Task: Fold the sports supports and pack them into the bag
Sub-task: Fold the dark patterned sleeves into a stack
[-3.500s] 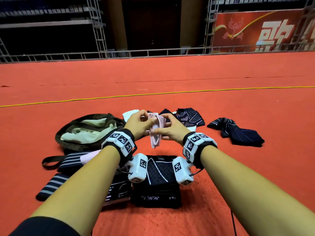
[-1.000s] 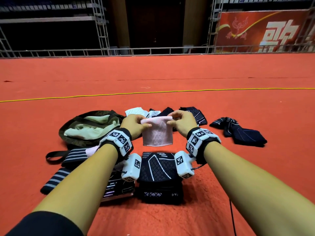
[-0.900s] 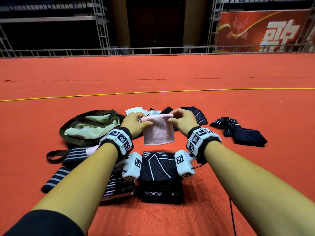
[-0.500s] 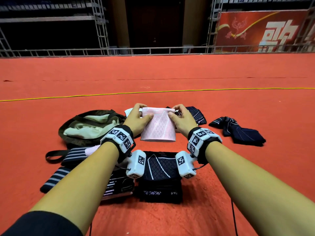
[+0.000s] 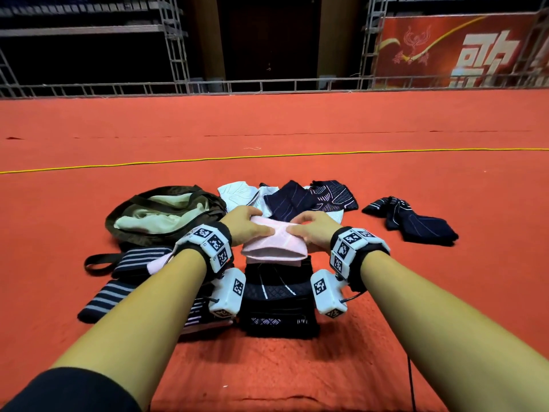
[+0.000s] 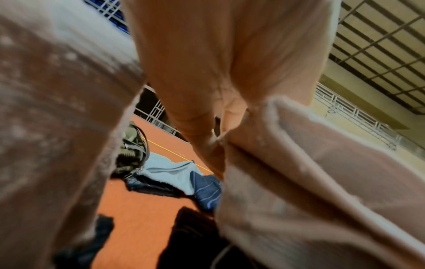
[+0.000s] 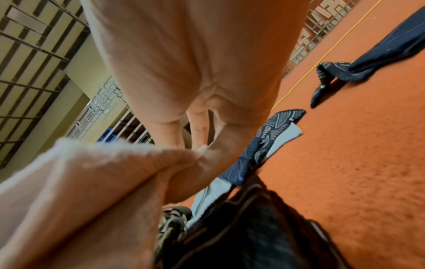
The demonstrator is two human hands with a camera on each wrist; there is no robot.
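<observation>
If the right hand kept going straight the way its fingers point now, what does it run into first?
The right hand grips the pink support, fingers pointing forward and slightly left. Straight on, it would probably meet the dark navy support in the pile just beyond, though depth is hard to judge from the head view.

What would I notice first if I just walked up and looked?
Probably the two hands, left hand and right hand, holding a folded pink support right in the middle, above a stack of black supports. Next, the open green bag on the left, on the wide red carpet.
</observation>
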